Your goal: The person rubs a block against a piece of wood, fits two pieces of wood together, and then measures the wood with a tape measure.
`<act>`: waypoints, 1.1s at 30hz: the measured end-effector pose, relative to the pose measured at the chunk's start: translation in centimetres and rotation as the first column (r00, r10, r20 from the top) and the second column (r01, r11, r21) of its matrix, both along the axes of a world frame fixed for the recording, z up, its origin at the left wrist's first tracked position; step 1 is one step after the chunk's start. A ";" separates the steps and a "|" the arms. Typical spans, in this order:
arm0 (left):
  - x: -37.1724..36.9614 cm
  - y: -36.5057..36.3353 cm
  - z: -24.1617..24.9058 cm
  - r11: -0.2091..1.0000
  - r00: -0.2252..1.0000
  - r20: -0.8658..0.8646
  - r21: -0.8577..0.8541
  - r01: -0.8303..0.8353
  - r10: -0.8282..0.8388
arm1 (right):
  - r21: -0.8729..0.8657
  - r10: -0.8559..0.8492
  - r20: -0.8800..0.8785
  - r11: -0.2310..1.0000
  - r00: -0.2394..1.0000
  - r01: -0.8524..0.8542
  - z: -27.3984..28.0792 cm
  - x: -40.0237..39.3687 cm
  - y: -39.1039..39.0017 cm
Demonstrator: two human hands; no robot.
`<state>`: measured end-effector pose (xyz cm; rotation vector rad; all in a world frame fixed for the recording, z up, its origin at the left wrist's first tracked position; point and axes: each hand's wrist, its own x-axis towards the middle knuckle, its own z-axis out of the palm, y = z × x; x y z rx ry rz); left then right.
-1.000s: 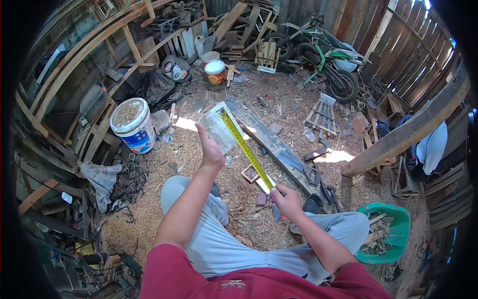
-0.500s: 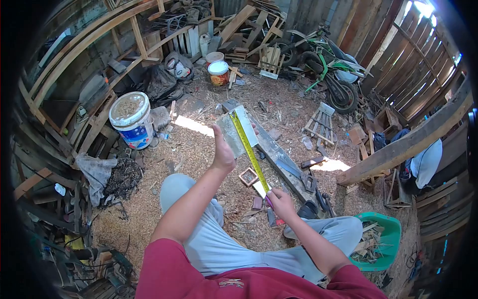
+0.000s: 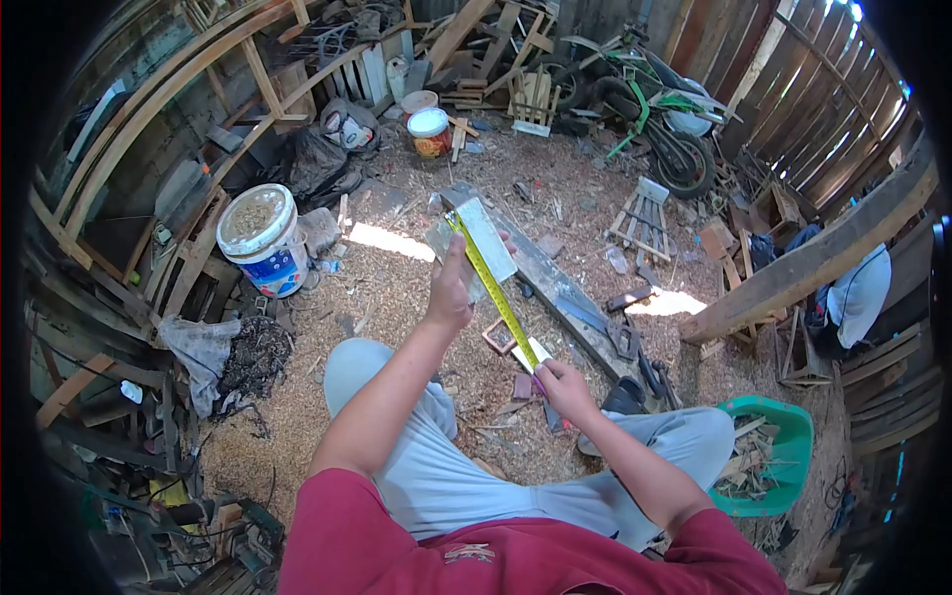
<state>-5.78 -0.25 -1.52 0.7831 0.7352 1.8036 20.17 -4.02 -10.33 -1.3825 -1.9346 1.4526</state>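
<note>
My left hand [image 3: 452, 290] is wrapped around a pale wooden block [image 3: 489, 241], its fingertips just showing past the far edge. Across the block runs the yellow blade of a tape measure [image 3: 494, 290], with its end near my left thumb. My right hand [image 3: 568, 391] grips the tape measure at the other end, where a bit of purple shows; most of its case is hidden by the fingers. Below the blade lies a small square wooden frame [image 3: 500, 336]. A hand saw [image 3: 585, 315] rests on a long grey plank [image 3: 552, 281] beyond my hands.
Wood shavings cover the floor. On the left stands a large white bucket [image 3: 260, 238]; a green tub [image 3: 791, 461] of scraps sits by my right knee. A thick slanted beam [image 3: 793, 273] stands at right, a motorbike [image 3: 664, 119] at the back.
My left thumb has come down from pointing upward onto the tape's end at the block. The block and tape have shifted slightly, and my right hand still grips the tape measure.
</note>
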 end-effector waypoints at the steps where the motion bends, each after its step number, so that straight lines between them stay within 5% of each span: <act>1: 0.0 0.0 -0.1 1.000 1.000 -0.007 -0.016 0.001 -0.001 | 0.000 -0.004 0.019 1.000 1.000 0.004 0.2 -0.1 0.0; 5: 0.1 -0.1 0.3 0.993 0.994 -0.110 -0.114 -0.015 0.003 | 0.038 -0.028 0.002 0.999 1.000 0.028 0.5 0.1 0.0; 13: 0.9 -0.3 0.9 0.988 0.999 0.044 -0.154 0.006 0.001 | 0.010 -0.067 -0.015 0.998 0.998 0.067 0.6 0.0 -0.4; 17: 1.7 -0.2 0.4 0.978 0.999 -0.028 -0.205 -0.028 0.022 | 0.106 0.008 0.030 0.994 1.000 -0.011 -0.4 0.3 0.2; 24: 3.3 -1.0 0.8 0.968 0.997 -0.070 -0.244 -0.050 0.034 | -0.068 -0.074 -0.160 0.996 0.984 0.064 -0.7 -0.7 0.2; 33: 5.4 -1.6 -0.8 0.970 0.993 -0.078 -0.233 0.063 -0.083 | 0.111 0.034 -0.353 0.994 0.935 0.005 1.1 -1.0 0.4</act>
